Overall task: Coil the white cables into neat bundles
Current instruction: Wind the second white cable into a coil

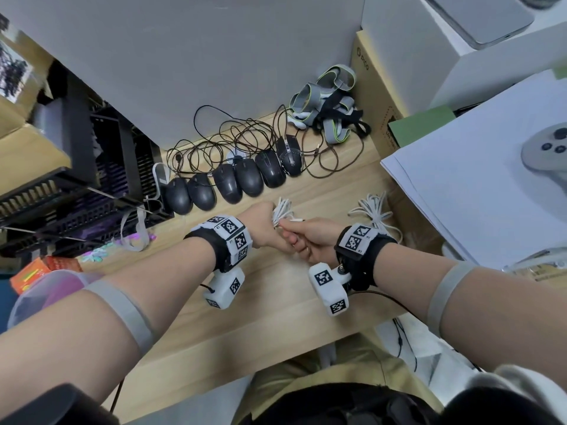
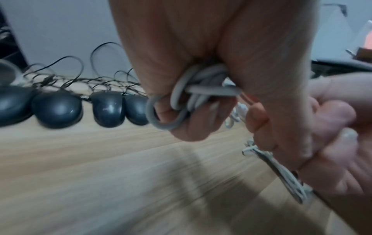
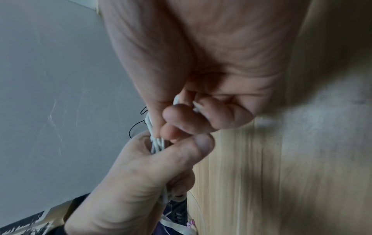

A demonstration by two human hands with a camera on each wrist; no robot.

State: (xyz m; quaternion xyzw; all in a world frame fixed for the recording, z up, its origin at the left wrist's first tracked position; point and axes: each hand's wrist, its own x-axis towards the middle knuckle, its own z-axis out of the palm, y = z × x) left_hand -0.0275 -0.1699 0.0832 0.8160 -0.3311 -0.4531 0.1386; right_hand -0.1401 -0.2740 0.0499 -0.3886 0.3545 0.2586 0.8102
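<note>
Above the wooden table, my left hand grips a folded bundle of white cable, whose loops stick out past the fist. In the left wrist view the cable loops sit between my curled left fingers. My right hand meets the left and pinches the cable's free end. In the right wrist view its fingertips close on the strand above the left hand. A second white cable lies loose on the table, to the right of both hands.
Several black mice lie in a row behind my hands, their dark cords tangled at the wall. Grey straps, a cardboard box, white papers and a controller crowd the right. A black rack stands at the left.
</note>
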